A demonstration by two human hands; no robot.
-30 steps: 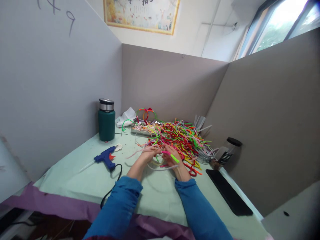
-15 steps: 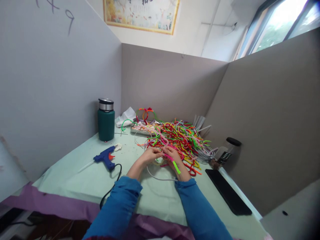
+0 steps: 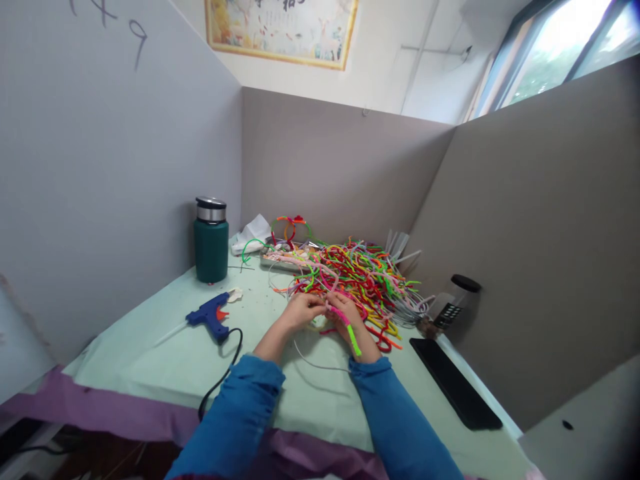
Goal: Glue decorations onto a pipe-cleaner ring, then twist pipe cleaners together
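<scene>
My left hand [image 3: 304, 311] and my right hand [image 3: 346, 315] meet above the near edge of a heap of fuzzy pipe cleaners [image 3: 370, 273]. Both are closed, with fingertips pinched close together. A pink and bright green pipe cleaner [image 3: 349, 328] comes out of the pinch and slopes down over my right palm and wrist. A thin grey strand [image 3: 320, 366] curves below the hands toward my right sleeve; where its upper end goes is hidden. The exact spot where the fingertips grip is too small to make out.
A blue glue gun [image 3: 211, 316] with a black cord lies left, near a green bottle [image 3: 211, 243]. Behind are a metal tray [image 3: 283, 265], crumpled white paper [image 3: 253, 233] and looped pipe cleaners. To the right are a black slab [image 3: 455, 383] and a black-lidded clear jar [image 3: 453, 303].
The green end of the pipe cleaner has swung slightly lower. The grey strand has sunk a little, and both hands stay pinched in nearly the same place.
</scene>
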